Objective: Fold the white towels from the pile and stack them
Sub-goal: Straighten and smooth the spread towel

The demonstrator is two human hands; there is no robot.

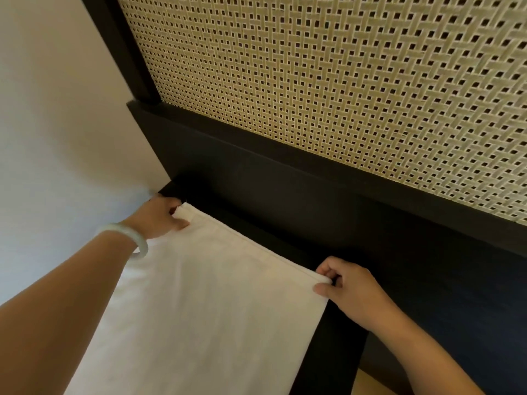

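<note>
Thumb and fingers of the left hand [159, 216] pinch a white towel's [199, 309] far corner at 9 o'clock; the right hand [346, 289] pinches the other far corner at 5 o'clock. The towel spreads toward 7 o'clock, below a dark cane-panelled headboard [285, 201].

A white towel [205, 303] is stretched flat between two hands. The left hand [158, 216], with a pale bangle [134, 240] at its wrist, pinches the far left corner; the right hand [346, 292] pinches the far right corner. Just beyond both grips runs a dark frame [285, 178], with a woven cane panel [328, 95] above it and a white wall [57, 109] left of the left grip.
</note>
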